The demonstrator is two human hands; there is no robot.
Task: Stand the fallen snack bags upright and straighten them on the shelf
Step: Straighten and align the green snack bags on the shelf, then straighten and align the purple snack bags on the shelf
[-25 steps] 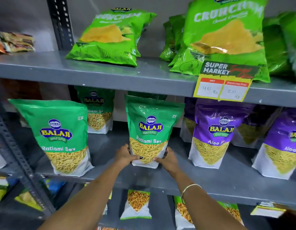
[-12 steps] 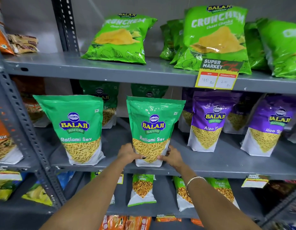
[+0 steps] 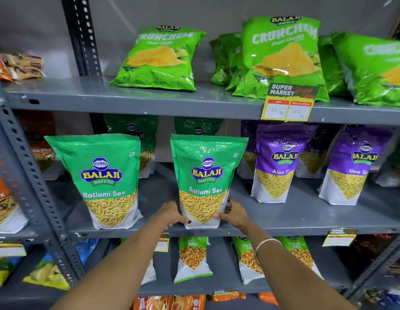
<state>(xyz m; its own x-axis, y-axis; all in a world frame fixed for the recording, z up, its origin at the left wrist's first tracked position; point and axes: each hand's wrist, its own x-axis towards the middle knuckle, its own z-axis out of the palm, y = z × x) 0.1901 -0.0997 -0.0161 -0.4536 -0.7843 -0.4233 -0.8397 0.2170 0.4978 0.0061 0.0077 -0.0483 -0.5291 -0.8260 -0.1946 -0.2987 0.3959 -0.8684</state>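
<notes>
A green Ratlami Sev bag [image 3: 205,175] stands upright at the front edge of the middle shelf [image 3: 284,227]. My left hand [image 3: 172,214] grips its lower left corner and my right hand [image 3: 233,214] grips its lower right corner. A second green Ratlami Sev bag [image 3: 102,180] stands upright to its left, apart from it. Two purple Aloo Sev bags [image 3: 277,164] [image 3: 355,166] stand upright to the right. More green and purple bags stand behind these, partly hidden.
The top shelf [image 3: 127,101] holds light green Crunchem bags [image 3: 158,59] [image 3: 282,57] leaning back. A price tag [image 3: 288,104] hangs from its edge. A perforated grey upright [image 3: 31,175] stands left. The lower shelf holds several small green bags [image 3: 192,258].
The view has drawn back and tilted, so the shelves sit lower in frame. Both hands have stayed on the bag's lower corners; the bag now stands at the shelf's front edge.
</notes>
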